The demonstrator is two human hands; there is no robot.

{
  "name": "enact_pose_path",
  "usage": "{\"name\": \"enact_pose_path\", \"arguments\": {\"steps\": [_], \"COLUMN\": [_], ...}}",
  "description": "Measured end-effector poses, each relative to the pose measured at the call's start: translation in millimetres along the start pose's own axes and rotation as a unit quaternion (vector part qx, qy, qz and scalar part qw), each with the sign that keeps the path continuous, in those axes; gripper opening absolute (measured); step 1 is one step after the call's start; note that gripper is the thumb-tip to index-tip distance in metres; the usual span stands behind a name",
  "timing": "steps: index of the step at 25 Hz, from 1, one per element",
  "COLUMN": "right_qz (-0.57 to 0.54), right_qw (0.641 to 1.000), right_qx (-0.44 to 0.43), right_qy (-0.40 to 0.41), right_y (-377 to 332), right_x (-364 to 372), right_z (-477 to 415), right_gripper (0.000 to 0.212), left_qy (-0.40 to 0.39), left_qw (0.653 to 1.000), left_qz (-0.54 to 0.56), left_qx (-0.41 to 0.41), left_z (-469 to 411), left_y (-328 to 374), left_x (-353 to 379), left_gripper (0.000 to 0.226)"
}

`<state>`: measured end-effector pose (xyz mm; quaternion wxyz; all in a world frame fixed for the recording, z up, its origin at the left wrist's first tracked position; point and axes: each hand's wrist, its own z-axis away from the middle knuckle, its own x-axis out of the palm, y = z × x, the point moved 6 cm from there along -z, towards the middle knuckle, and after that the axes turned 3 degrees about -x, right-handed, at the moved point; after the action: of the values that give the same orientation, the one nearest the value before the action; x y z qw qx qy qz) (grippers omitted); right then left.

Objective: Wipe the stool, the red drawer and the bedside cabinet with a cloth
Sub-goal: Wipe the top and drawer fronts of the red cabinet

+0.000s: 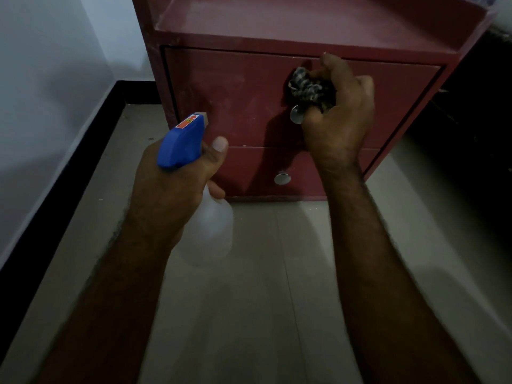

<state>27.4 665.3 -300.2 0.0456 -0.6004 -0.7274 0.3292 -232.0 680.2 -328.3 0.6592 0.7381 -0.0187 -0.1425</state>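
Note:
A red bedside cabinet stands on the floor ahead, with two drawers. My right hand grips a bunched checked cloth and presses it against the upper red drawer, just above its round metal knob. My left hand holds a clear spray bottle with a blue trigger head, its nozzle pointing at the drawer front. The lower drawer has its own metal knob. No stool is in view.
A white wall with a black skirting runs along the left. Pale floor tiles lie under my arms. Something dark stands to the right of the cabinet.

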Motion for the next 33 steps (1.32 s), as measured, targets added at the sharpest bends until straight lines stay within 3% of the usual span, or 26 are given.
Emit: {"name": "enact_pose_path", "arguments": {"steps": [3, 5, 10, 13, 18, 22, 25, 30, 33], "right_qz": [0.044, 0.056, 0.054, 0.034, 0.016, -0.028, -0.036, -0.05, -0.069], "right_qw": [0.992, 0.982, 0.969, 0.975, 0.993, 0.998, 0.994, 0.994, 0.993], "right_qx": [-0.105, -0.172, -0.233, -0.211, -0.09, 0.022, -0.005, -0.1, -0.071], "right_qy": [-0.051, -0.052, -0.056, -0.065, -0.075, 0.059, 0.107, 0.017, 0.058], "right_y": [-30, -51, -73, -78, -50, -32, -46, -89, -80], "right_x": [11, 16, 29, 46, 62, 35, 32, 63, 54], "right_z": [-5, -3, 4, 17, 64, 52, 39, 39, 32], "right_gripper": [0.067, 0.064, 0.062, 0.055, 0.058, 0.07, 0.07, 0.067, 0.065], "left_qy": [-0.002, -0.002, 0.006, 0.012, 0.023, 0.033, 0.045, 0.059, 0.064], "left_qw": [1.0, 1.0, 1.0, 1.0, 1.0, 0.999, 0.998, 0.997, 0.997], "left_qz": [0.004, 0.01, 0.012, 0.015, 0.011, 0.008, 0.013, 0.032, 0.041], "left_qx": [-0.002, 0.003, 0.004, 0.0, -0.012, -0.013, -0.03, -0.024, -0.023], "left_z": [-1, -1, -1, -3, -3, -4, -9, -11, -13], "left_y": [-4, -4, -4, -6, -8, -9, -14, -13, -13], "left_x": [-3, -4, -7, -7, -12, -20, -25, -34, -40], "left_gripper": [0.029, 0.023, 0.021, 0.022, 0.012, 0.012, 0.032, 0.028, 0.027]}}
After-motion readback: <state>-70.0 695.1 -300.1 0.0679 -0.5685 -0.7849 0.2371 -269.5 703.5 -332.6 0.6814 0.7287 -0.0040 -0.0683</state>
